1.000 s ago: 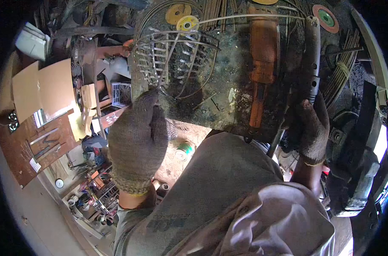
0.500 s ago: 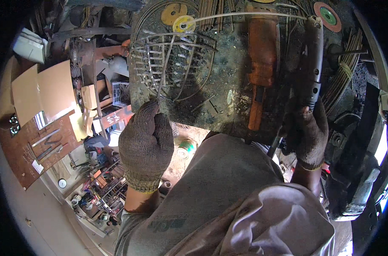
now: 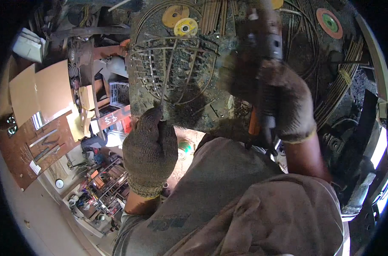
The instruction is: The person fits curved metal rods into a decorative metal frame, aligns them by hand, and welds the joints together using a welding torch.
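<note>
My left hand [image 3: 150,149], in a brown knit glove, is closed on the near end of a metal rod belonging to a rounded wire frame [image 3: 176,46]. The frame lies on a dark, gritty worktable [image 3: 202,121] and has several short crossbars. My right hand [image 3: 289,100], gloved alike, grips a grey tubular welding electrode holder [image 3: 274,45], blurred by motion and pointing away from me. A pale thin rod [image 3: 118,5], apparently the electrode, shows at the top left edge; its link to the holder is out of view. Beneath my right hand, an orange tool [image 3: 254,123] is mostly hidden.
A yellow disc [image 3: 186,27] and a tan disc [image 3: 175,16] lie beyond the frame. A red and green disc [image 3: 329,23] is at the far right. Bundled rods [image 3: 343,91] line the right side. Cardboard sheets [image 3: 53,96] stand at the left.
My right hand has swung the electrode holder left and away from me, over the orange tool. The pale rod has shifted toward the top left. My left hand has barely moved.
</note>
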The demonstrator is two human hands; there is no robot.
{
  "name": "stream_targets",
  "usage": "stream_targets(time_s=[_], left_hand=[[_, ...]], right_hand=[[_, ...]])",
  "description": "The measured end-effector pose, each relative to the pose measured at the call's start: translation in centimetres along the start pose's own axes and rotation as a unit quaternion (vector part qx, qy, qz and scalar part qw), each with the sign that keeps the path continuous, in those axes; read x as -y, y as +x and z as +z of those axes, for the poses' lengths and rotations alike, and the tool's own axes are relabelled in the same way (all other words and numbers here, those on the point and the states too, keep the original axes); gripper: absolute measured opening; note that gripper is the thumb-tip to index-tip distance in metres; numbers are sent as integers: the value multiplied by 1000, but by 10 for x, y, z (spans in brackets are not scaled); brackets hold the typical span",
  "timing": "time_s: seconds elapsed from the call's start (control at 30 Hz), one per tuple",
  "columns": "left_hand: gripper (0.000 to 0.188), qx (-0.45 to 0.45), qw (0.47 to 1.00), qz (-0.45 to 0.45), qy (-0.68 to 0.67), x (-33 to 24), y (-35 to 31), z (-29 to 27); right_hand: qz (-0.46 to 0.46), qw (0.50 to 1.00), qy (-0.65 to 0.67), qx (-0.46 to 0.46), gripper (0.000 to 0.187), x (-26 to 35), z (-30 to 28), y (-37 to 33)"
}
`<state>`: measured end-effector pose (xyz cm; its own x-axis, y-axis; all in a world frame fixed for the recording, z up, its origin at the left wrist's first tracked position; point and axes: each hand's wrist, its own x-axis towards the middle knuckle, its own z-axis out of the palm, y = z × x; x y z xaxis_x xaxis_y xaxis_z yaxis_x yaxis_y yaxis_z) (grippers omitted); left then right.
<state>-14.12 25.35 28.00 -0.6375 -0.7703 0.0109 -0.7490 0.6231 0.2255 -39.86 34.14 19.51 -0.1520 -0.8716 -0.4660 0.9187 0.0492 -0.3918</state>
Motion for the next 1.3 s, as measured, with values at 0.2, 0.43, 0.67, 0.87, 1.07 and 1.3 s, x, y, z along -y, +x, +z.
stream_targets(time_s=[0.2,0.43,0.67,0.87,1.07,1.3], left_hand=[[31,10,999,-33,-30,-3,0,-2],[30,59,994,-79,-53,-3,6,-11],[30,92,993,-70,-27,1,8,-17],[18,74,989,-119,-44,-2,4,-16],[30,78,968,-194,-139,-2,4,-23],[31,129,964,-216,-89,-13,19,-37]], right_hand=[[69,996,-14,-57,31,-46,-7,50],[21,999,15,-20,37,-60,-15,64],[49,997,31,-41,43,-57,-4,60],[64,997,15,-45,51,-64,-12,66],[41,996,79,5,53,-71,-18,70],[-9,998,68,-11,49,-74,-7,72]])
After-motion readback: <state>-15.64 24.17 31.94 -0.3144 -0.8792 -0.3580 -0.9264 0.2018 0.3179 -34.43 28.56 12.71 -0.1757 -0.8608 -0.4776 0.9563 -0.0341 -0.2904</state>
